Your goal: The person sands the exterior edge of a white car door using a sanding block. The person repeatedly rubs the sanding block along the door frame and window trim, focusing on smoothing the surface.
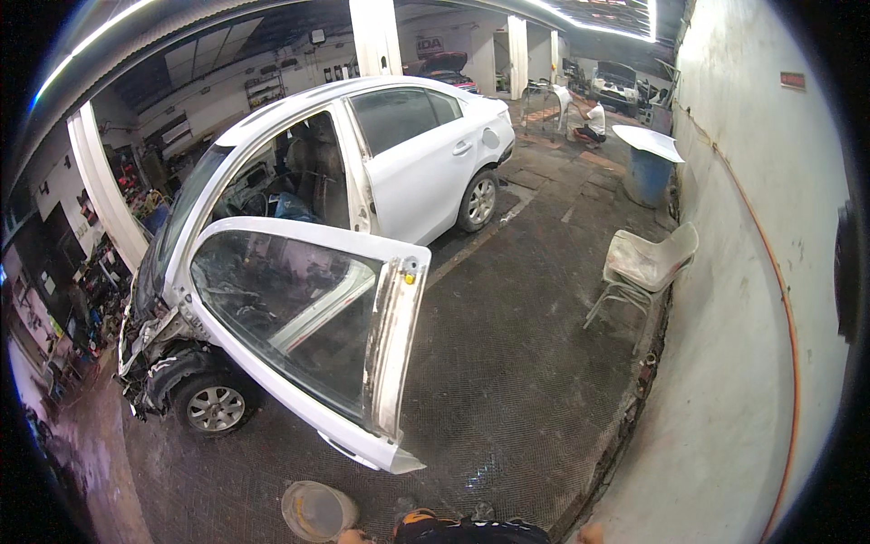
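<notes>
At the lower edge, a small part of my left hand (354,538) shows beside a round, pale bucket (317,513); whether it touches the bucket I cannot tell. Farther right, a sliver of my right hand (591,534) shows close to the foot of the wall. The fingers of both hands are cut off by the frame edge. Ahead of me, a white car door (391,335) stands swung open, with a window pane in its frame. It hangs on a white car (417,172) whose front end is stripped, with a bare front wheel (216,408).
A worn chair (648,258) stands by the right wall, along which an orange hose (761,236) runs. Behind it, a white panel (648,143) lies on a blue drum (648,181). In the back, another person (591,122) crouches by a panel on a stand. Parts clutter the left side.
</notes>
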A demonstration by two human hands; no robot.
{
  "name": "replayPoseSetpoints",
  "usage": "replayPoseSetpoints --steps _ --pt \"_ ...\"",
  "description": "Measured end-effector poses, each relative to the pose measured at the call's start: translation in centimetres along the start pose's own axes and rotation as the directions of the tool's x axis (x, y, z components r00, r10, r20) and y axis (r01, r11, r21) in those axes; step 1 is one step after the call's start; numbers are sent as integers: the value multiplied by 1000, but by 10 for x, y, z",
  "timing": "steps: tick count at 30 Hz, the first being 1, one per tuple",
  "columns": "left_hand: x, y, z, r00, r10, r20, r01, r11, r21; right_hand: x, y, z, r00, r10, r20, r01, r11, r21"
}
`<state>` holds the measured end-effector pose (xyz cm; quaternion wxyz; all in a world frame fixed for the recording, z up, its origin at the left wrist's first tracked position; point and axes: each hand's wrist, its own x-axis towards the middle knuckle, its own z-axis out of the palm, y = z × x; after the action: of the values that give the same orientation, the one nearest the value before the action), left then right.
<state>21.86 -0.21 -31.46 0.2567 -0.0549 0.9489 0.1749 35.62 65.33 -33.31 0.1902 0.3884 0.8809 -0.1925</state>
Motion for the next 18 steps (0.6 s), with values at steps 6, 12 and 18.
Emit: replayPoseSetpoints --steps 6,12,18 --pt "-41 -2 5 999 8 -45 -10 999 -54 45 -47 -10 960 253 120 -270 727 631" --pt "-52 11 -11 982 -161 -99 147 980 -135 41 -61 -6 980 99 174 -178 830 528" --pt "-38 16 1 994 -48 -103 35 991 -129 51 -35 5 970 161 182 -237 797 555"
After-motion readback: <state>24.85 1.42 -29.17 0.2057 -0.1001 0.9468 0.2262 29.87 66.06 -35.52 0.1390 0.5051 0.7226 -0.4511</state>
